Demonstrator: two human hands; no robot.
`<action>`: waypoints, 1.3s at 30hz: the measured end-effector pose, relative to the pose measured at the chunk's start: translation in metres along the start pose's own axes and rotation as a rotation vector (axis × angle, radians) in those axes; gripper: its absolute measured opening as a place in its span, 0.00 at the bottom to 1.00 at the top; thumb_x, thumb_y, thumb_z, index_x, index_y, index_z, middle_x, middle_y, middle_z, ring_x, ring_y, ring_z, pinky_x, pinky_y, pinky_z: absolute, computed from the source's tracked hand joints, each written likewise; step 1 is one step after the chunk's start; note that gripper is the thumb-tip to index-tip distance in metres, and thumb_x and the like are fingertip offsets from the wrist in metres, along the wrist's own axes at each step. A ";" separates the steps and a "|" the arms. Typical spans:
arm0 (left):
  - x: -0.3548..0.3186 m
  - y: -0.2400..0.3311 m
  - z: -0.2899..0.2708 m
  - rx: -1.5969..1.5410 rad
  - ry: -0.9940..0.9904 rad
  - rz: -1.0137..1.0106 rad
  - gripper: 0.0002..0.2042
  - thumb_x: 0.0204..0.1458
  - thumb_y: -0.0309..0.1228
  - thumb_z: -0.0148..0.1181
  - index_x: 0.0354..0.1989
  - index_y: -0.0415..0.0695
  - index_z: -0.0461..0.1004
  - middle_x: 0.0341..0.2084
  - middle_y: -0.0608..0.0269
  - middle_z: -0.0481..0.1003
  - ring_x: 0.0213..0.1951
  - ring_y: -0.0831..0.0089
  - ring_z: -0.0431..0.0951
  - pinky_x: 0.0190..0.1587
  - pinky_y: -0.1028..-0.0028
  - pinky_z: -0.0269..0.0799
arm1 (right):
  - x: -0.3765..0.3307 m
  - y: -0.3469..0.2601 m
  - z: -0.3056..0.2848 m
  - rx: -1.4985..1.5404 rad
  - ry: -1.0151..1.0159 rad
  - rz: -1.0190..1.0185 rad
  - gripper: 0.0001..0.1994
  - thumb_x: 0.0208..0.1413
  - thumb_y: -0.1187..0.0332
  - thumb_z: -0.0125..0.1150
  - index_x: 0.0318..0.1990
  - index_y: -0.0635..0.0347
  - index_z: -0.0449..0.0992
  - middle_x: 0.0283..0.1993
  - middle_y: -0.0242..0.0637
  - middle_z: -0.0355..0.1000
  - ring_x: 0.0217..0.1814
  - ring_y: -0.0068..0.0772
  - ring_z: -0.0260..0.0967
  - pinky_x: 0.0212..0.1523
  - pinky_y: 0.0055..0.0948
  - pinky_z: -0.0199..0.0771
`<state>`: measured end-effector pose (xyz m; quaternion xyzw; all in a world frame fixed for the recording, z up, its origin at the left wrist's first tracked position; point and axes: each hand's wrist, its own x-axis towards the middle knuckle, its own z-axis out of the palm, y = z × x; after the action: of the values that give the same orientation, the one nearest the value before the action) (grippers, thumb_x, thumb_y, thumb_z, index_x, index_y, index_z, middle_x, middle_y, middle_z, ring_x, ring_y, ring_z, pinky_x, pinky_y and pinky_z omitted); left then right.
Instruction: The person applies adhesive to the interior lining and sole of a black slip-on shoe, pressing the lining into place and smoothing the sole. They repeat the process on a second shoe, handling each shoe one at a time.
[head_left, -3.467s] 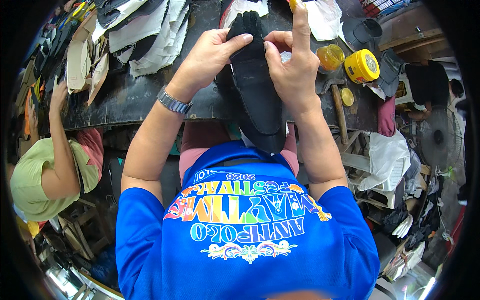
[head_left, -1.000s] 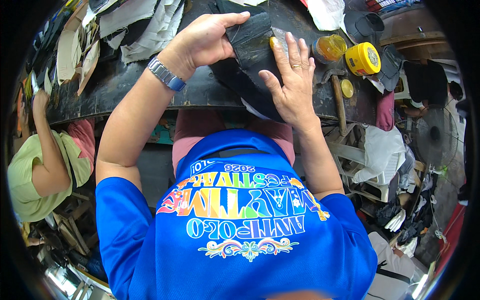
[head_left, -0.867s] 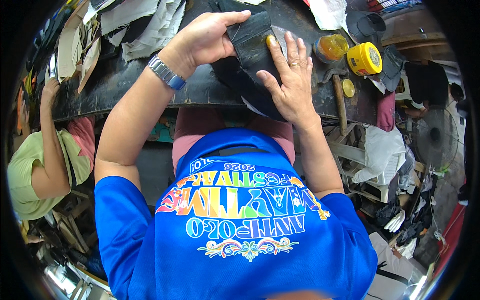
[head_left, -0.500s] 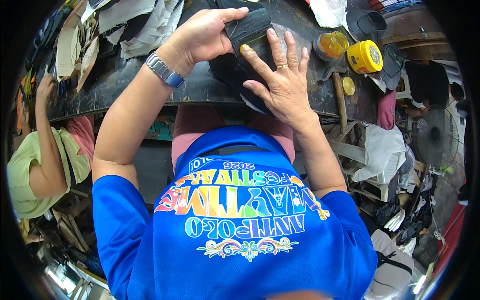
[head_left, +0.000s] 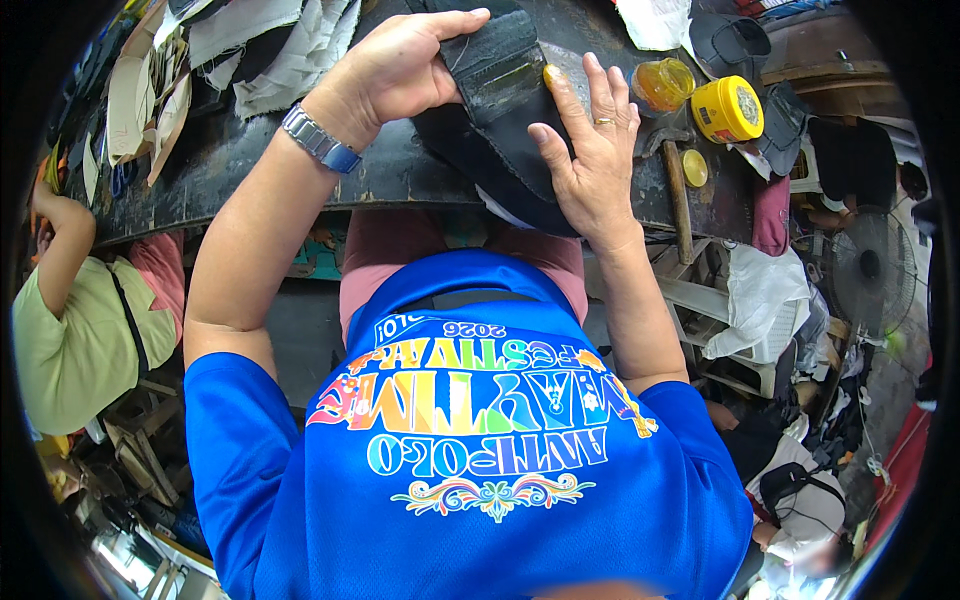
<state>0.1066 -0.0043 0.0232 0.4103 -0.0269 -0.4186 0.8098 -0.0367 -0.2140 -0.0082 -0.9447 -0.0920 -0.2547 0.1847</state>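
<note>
A black shoe upper piece (head_left: 500,75) with a shiny glued strip lies on the dark workbench (head_left: 250,160) in front of me. My left hand (head_left: 395,70), a metal watch on its wrist, grips the piece's left edge with thumb on top. My right hand (head_left: 590,150), wearing a ring, lies flat with spread fingers on the piece's right side, pressing it down. More black material (head_left: 470,165) hangs over the bench edge beneath it.
A yellow glue tin (head_left: 727,108) and an amber jar (head_left: 665,85) stand to the right, a hammer (head_left: 677,190) beside them. Cut fabric and sole pieces (head_left: 260,50) pile at the back left. Another person in a green shirt (head_left: 70,330) sits at left. A fan (head_left: 865,270) stands at right.
The black piece was held upright between both hands; now it lies lower on the bench. My right hand has flattened and slid down over it, while my left keeps its edge.
</note>
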 end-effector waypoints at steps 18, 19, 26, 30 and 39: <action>0.002 -0.003 0.002 -0.128 -0.065 -0.038 0.16 0.69 0.33 0.48 0.55 0.34 0.74 0.50 0.52 0.80 0.52 0.60 0.80 0.60 0.57 0.73 | -0.008 -0.015 -0.006 -0.264 -0.075 -0.215 0.24 0.59 0.40 0.58 0.63 0.23 0.75 0.79 0.35 0.52 0.83 0.49 0.37 0.74 0.72 0.26; 0.002 -0.003 0.003 -0.127 -0.055 -0.036 0.16 0.69 0.33 0.48 0.55 0.34 0.74 0.50 0.52 0.80 0.52 0.60 0.80 0.60 0.57 0.73 | -0.008 -0.015 -0.006 -0.254 -0.075 -0.232 0.24 0.59 0.40 0.58 0.63 0.21 0.74 0.79 0.34 0.52 0.83 0.49 0.36 0.74 0.72 0.25; 0.003 -0.003 0.007 -0.130 -0.029 -0.016 0.16 0.68 0.32 0.48 0.55 0.34 0.74 0.50 0.52 0.79 0.52 0.60 0.80 0.61 0.56 0.73 | -0.004 -0.010 -0.003 -0.273 -0.060 -0.315 0.21 0.63 0.41 0.54 0.63 0.18 0.75 0.80 0.33 0.50 0.84 0.48 0.36 0.76 0.66 0.24; 0.004 -0.004 0.006 -0.122 -0.028 -0.008 0.16 0.68 0.32 0.48 0.54 0.34 0.75 0.49 0.51 0.80 0.52 0.59 0.80 0.61 0.55 0.73 | -0.002 -0.010 -0.002 -0.170 -0.076 -0.298 0.20 0.63 0.44 0.57 0.62 0.19 0.76 0.80 0.32 0.50 0.83 0.47 0.36 0.75 0.68 0.26; -0.005 0.004 0.007 0.101 0.045 0.042 0.18 0.69 0.37 0.52 0.56 0.35 0.75 0.50 0.55 0.80 0.52 0.66 0.81 0.59 0.61 0.75 | -0.003 -0.010 0.002 -0.074 -0.076 -0.129 0.22 0.64 0.42 0.54 0.64 0.24 0.75 0.80 0.39 0.47 0.83 0.53 0.34 0.73 0.73 0.31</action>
<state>0.1029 -0.0042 0.0318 0.4593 -0.0382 -0.3902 0.7971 -0.0410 -0.2047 -0.0087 -0.9521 -0.1500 -0.2331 0.1292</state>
